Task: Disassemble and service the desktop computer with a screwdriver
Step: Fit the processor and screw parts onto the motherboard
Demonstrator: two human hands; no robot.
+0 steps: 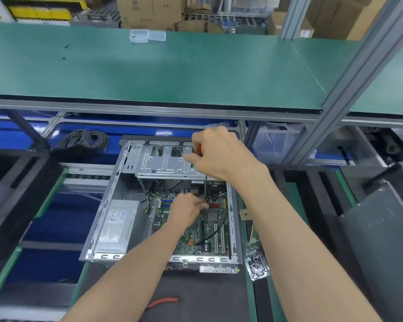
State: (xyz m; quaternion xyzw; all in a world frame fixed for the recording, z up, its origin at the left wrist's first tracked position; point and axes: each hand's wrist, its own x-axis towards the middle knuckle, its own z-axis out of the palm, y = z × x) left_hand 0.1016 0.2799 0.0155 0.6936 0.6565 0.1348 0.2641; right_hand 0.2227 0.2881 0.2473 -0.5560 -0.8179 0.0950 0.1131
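Head view: right hand [219, 156] grips screwdriver [205, 185] upright over motherboard [196, 231].

Screwdriver [205, 182] tip apparently hidden behind left hand [186, 211] fingers

Electronics assembly workshop, green-matted workbench [149, 70] (aluminium-framed), stacked cardboard boxes [149, 10] behind

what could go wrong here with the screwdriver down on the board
1. The right hand grips the orange-handled screwdriver high up, so its thin shaft may slip and gouge the green motherboard.
2. The left hand pinches at the tip; a slip might jab its fingers.
3. A freed screw could drop into the open silver metal computer case.
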